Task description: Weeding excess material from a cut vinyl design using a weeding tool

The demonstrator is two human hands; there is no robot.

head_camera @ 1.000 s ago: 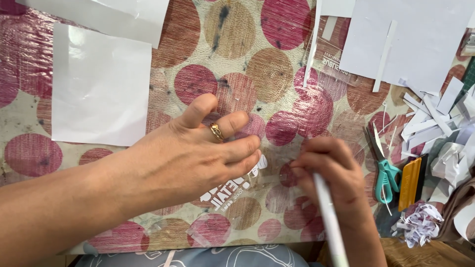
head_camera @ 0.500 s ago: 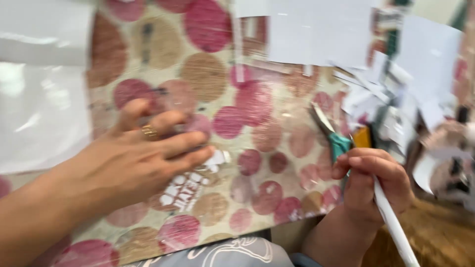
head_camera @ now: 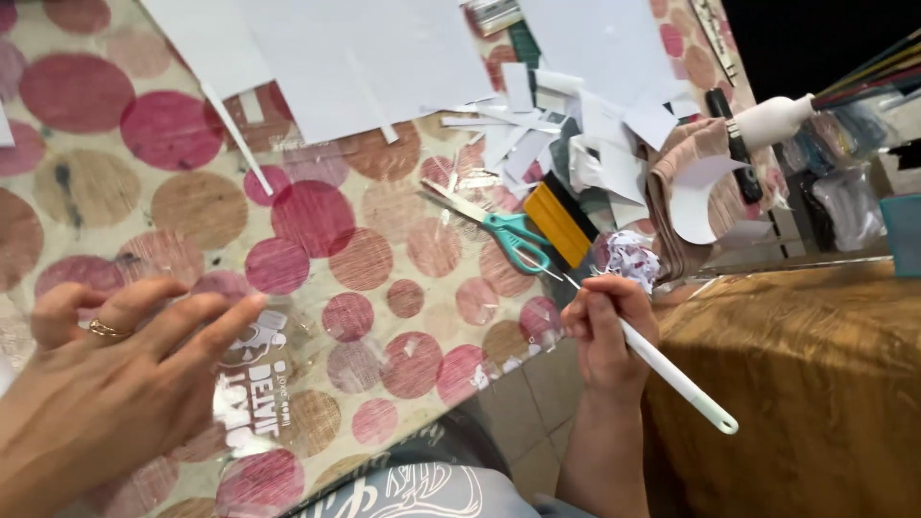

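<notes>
My left hand (head_camera: 115,374), with a gold ring on one finger, lies flat with fingers spread on a clear film bearing a white printed decal (head_camera: 251,384). The film rests on a board covered in pink and brown dots (head_camera: 317,221). My right hand (head_camera: 609,331) is closed around a white-handled pointed tool (head_camera: 672,374). Its thin tip points up-left toward the teal-handled scissors (head_camera: 508,235) and sits just off the board's lower right edge.
White paper sheets (head_camera: 355,58) lie at the top of the board. Paper scraps (head_camera: 576,134), a yellow squeegee (head_camera: 556,225) and a crumpled wad (head_camera: 631,257) pile at the right. A brown cloth surface (head_camera: 796,384) lies lower right; tiled floor shows below the board.
My right hand with the tool has drawn away from the decal to the right, off the board's edge. The view has swung right. My left hand stays flat on the film.
</notes>
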